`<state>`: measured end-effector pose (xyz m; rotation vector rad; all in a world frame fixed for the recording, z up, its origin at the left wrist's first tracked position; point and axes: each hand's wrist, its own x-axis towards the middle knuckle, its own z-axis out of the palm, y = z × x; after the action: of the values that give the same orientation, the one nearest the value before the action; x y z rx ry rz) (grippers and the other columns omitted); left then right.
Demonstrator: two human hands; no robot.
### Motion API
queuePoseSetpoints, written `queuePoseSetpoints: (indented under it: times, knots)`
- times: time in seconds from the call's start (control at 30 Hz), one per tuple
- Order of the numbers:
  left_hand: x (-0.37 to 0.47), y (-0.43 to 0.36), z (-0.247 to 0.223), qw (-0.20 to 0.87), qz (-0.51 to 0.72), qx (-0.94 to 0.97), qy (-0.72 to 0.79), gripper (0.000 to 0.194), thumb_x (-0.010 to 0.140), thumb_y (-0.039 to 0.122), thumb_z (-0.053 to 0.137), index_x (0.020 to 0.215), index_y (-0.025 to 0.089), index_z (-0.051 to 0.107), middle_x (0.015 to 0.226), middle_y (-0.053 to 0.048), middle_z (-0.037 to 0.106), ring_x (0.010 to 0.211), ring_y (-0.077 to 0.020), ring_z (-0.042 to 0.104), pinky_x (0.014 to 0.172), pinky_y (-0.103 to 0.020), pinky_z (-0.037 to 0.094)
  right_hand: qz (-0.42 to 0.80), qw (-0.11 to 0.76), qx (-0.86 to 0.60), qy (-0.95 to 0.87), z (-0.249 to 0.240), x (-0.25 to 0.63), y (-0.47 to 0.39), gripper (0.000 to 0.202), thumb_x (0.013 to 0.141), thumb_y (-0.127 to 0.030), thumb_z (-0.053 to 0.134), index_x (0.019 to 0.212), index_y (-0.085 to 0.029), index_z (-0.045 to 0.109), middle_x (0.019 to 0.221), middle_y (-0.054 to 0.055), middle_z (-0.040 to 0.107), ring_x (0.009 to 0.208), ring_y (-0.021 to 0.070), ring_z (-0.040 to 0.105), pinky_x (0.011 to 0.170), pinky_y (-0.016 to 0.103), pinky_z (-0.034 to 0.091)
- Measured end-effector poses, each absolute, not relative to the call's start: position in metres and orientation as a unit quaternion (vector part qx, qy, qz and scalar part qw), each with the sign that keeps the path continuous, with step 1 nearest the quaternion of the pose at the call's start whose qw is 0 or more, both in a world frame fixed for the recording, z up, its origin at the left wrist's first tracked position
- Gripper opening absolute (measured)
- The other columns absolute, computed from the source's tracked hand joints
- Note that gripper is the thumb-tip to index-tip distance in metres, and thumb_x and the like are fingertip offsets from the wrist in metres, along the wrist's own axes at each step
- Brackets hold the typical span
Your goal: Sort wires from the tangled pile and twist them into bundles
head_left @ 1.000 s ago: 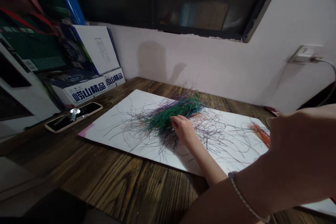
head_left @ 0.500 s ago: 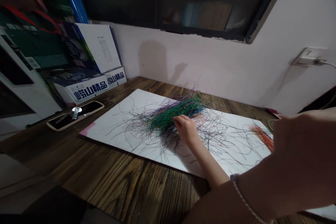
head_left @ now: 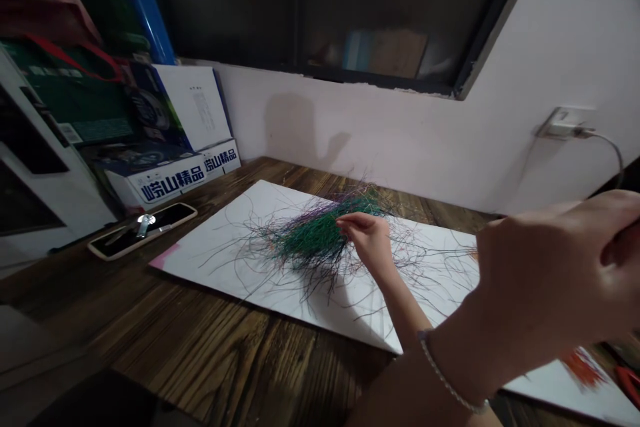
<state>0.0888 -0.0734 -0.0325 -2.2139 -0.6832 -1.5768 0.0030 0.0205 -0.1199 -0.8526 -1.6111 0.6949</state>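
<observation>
A loose tangle of thin coloured wire-like strands (head_left: 315, 233), mostly green with purple, blue and dark ones, lies on a white board (head_left: 210, 240). Over its right side is my right hand (head_left: 371, 239), thumb and fingertips pinched together at the green strands. What the pinch holds is too fine to make out. Close to the camera on the right, my left hand (head_left: 555, 267) crosses above my right forearm, a beaded bracelet (head_left: 445, 373) on its wrist. Its fingers are curled closed, their contents hidden. Orange strands (head_left: 585, 368) show below it.
A phone (head_left: 175, 212) with a shiny object on it lies left of the board on the wooden table (head_left: 240, 353). Boxes (head_left: 175, 180) stand at the back left, against the wall. A socket (head_left: 567, 121) with a plugged-in cable is on the right wall. Something red (head_left: 627, 380) sits at the right edge.
My right hand has shifted slightly right, its pinch now more plainly visible. My left hand shows more at the right, its curled fingers now in view. The camera view has shifted a little.
</observation>
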Motion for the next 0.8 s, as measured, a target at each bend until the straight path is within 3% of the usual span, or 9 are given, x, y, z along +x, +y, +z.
queuePoseSetpoints:
  times: [0.03, 0.07, 0.13, 0.27, 0.43, 0.63, 0.8]
  knots:
    - [0.084, -0.075, -0.025, -0.006, -0.629, -0.72, -0.291, 0.057, 0.086, 0.022, 0.024, 0.063, 0.016, 0.076, 0.1, 0.004, 0.068, 0.111, -0.0206, 0.056, 0.07, -0.022, 0.04, 0.295, 0.563, -0.359, -0.683, -0.117, 0.003, 0.02, 0.013, 0.074, -0.018, 0.059, 0.072, -0.017, 0.072, 0.067, 0.004, 0.073, 0.059, 0.0165, 0.067, 0.053, 0.025, 0.051]
    - [0.08, -0.076, -0.019, -0.126, -0.656, -0.698, -0.257, 0.041, 0.088, 0.027, 0.038, 0.086, 0.016, 0.077, 0.09, -0.001, 0.072, 0.093, -0.0158, 0.066, 0.064, -0.018, 0.044, 0.292, 0.565, -0.357, -0.684, -0.115, 0.004, 0.019, 0.012, 0.073, -0.018, 0.061, 0.071, -0.018, 0.072, 0.068, 0.003, 0.074, 0.06, 0.0167, 0.067, 0.056, 0.025, 0.051]
    - [0.074, -0.077, -0.011, -0.237, -0.67, -0.662, -0.239, 0.03, 0.086, 0.024, 0.048, 0.1, 0.013, 0.072, 0.08, -0.003, 0.072, 0.081, -0.0135, 0.068, 0.065, -0.017, 0.046, 0.28, 0.572, -0.354, -0.685, -0.111, 0.005, 0.017, 0.011, 0.072, -0.017, 0.063, 0.069, -0.019, 0.073, 0.068, 0.003, 0.074, 0.063, 0.017, 0.067, 0.06, 0.027, 0.051]
    - [0.073, -0.076, -0.009, -0.248, -0.666, -0.665, -0.227, 0.035, 0.089, 0.031, 0.04, 0.095, 0.014, 0.07, 0.07, -0.001, 0.065, 0.072, -0.0118, 0.065, 0.063, -0.019, 0.044, 0.273, 0.6, -0.344, -0.669, -0.106, 0.006, 0.014, 0.01, 0.072, -0.017, 0.064, 0.068, -0.02, 0.072, 0.066, 0.001, 0.073, 0.061, 0.0159, 0.065, 0.058, 0.026, 0.05]
    - [0.071, -0.073, -0.009, -0.25, -0.679, -0.656, -0.215, 0.018, 0.085, 0.024, 0.054, 0.085, 0.013, 0.068, 0.063, 0.0, 0.061, 0.057, -0.0075, 0.054, 0.056, -0.018, 0.04, 0.329, 0.665, -0.307, -0.596, -0.097, 0.009, 0.012, 0.008, 0.071, -0.017, 0.063, 0.068, -0.019, 0.071, 0.065, 0.001, 0.07, 0.062, 0.0145, 0.064, 0.06, 0.027, 0.053]
    - [0.07, -0.073, -0.007, -0.266, -0.683, -0.654, -0.187, 0.018, 0.084, 0.029, 0.053, 0.084, 0.016, 0.065, 0.063, 0.0, 0.06, 0.052, -0.0072, 0.048, 0.052, -0.02, 0.04, 0.319, 0.721, -0.279, -0.548, -0.081, 0.02, 0.012, 0.006, 0.069, -0.019, 0.065, 0.065, -0.018, 0.069, 0.058, -0.001, 0.064, 0.054, 0.0108, 0.056, 0.052, 0.025, 0.049]
    - [0.066, -0.08, -0.006, -0.333, -0.679, -0.629, -0.179, 0.016, 0.081, 0.031, 0.057, 0.086, 0.018, 0.065, 0.059, 0.001, 0.057, 0.048, -0.0071, 0.043, 0.049, -0.02, 0.039, 0.347, 0.699, -0.294, -0.551, -0.086, 0.025, 0.019, 0.004, 0.069, -0.019, 0.067, 0.066, -0.019, 0.07, 0.057, 0.0, 0.063, 0.054, 0.0102, 0.055, 0.052, 0.024, 0.047]
